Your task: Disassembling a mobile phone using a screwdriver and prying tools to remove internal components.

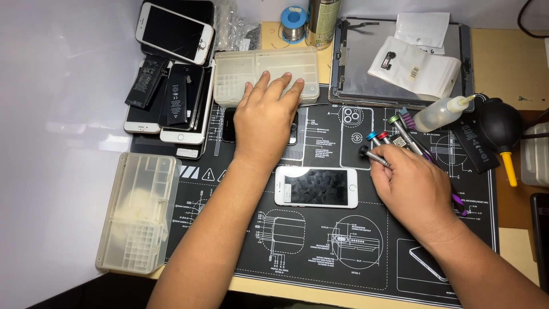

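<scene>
Head view: slim metal screwdrivers (394, 143), glossy white phone (315, 187)

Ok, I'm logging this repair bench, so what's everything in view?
work mat: one, black, centre
white phone: one, face up, mid-mat
phone stack: several, with black batteries, upper left
parts trays: two, clear; one left, one top centre
screwdrivers: several, coloured caps, right
squeeze bottle: one, clear, right
air blower: one, black, far right
tablet frame: one, grey, top right
solder spool: one, blue, top
left hand: fingertips on top tray
right hand: on screwdrivers
</scene>
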